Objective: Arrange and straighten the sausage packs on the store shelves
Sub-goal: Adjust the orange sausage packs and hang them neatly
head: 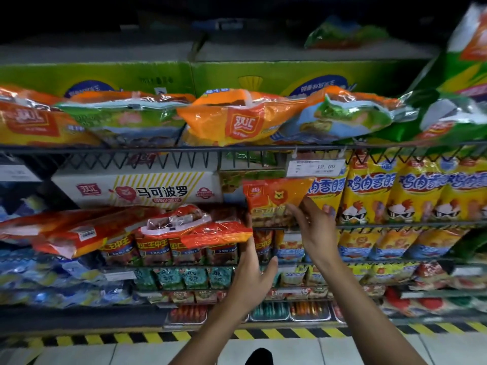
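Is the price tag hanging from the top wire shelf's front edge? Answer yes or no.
Yes: the white price tag hangs from the front rail of the wire shelf, just above the orange lion pack that the right hand touches.

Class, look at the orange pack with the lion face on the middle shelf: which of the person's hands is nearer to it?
Right. The right hand has its fingertips on the front of the lion pack. The left hand is lower, below the pack's left corner.
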